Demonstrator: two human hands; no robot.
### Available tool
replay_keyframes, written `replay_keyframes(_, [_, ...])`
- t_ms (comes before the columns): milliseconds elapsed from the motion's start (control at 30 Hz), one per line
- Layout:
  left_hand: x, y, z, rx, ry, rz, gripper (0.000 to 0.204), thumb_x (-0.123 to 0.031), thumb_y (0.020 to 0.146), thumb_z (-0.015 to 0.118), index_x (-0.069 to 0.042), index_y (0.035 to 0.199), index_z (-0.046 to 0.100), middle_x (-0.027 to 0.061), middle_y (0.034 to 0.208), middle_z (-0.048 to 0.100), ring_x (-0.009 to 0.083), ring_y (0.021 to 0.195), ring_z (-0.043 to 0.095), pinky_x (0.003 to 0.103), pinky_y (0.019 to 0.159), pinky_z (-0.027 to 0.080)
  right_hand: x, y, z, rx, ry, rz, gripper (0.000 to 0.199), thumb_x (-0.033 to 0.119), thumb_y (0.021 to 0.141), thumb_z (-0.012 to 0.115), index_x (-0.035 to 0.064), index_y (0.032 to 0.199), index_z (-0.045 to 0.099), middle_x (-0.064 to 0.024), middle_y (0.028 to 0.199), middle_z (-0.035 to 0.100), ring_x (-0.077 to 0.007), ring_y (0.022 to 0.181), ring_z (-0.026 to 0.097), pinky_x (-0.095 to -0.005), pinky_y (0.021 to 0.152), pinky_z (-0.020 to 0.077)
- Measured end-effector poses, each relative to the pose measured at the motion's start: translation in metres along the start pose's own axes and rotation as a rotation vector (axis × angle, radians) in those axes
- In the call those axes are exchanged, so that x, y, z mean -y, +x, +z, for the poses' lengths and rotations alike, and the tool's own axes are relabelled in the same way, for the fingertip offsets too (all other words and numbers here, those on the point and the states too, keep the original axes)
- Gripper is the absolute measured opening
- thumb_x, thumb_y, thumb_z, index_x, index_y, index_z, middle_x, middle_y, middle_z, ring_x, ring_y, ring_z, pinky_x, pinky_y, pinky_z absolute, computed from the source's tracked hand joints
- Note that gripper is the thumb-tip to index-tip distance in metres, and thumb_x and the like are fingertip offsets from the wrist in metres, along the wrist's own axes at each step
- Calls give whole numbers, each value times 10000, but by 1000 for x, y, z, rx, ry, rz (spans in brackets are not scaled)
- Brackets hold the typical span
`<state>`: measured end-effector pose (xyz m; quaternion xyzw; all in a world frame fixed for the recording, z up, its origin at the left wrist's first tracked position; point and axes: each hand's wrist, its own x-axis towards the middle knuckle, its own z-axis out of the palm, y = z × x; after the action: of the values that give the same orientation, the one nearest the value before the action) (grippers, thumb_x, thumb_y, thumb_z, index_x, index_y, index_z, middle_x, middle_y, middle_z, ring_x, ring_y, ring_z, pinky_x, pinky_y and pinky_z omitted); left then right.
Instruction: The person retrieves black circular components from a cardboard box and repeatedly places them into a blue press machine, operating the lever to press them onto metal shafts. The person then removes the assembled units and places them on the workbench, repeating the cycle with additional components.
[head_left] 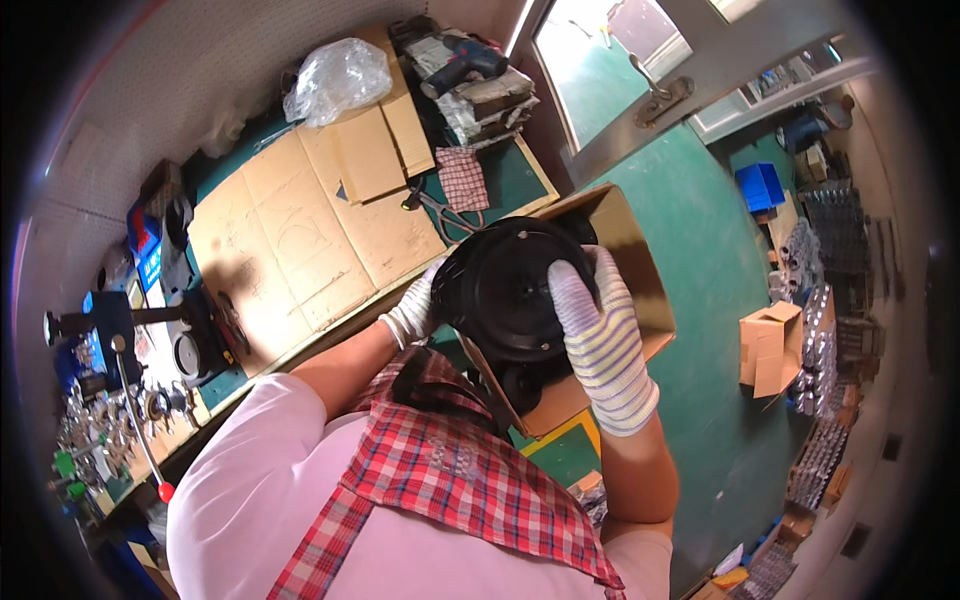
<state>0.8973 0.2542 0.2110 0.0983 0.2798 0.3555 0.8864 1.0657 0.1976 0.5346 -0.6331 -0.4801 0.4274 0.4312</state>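
Both gloved hands, left hand (pixel 413 312) and right hand (pixel 600 335), grasp the round black metal housing (pixel 500 290) held above the open brown cardboard box (pixel 640 270), not yet lowered inside.

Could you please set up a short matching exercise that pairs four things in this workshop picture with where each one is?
Things:
1. round black disc-shaped part
2. open brown cardboard box
3. clear crumpled plastic bag
4. blue plastic crate

Places:
A. on the green floor, far right
B. held between both gloved hands
C. at the bench's far edge, on cardboard
D. beneath the held part

Pairs: 1-B, 2-D, 3-C, 4-A
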Motion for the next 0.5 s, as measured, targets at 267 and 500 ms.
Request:
replay_keyframes(267, [-1,-122,2,-214,-95,212,550,-535,1024,530,-62,1279,648,103,1236,715,238,1098,678,410,1038,502,15,-51,26,280,76,-29,312,210,1016,597,19,1263,598,-90,1084,694,-139,986,624,-298,883,530])
replay_keyframes(500, [70,-318,-88,-608,-13,525,520,-510,1011,573,-105,1336,607,58,1284,669,198,1189,618,398,1018,498,-29,-136,102,777,240,19,389,192,1017,613,-20,1340,559,-72,1201,659,-144,1096,598,-301,1020,461])
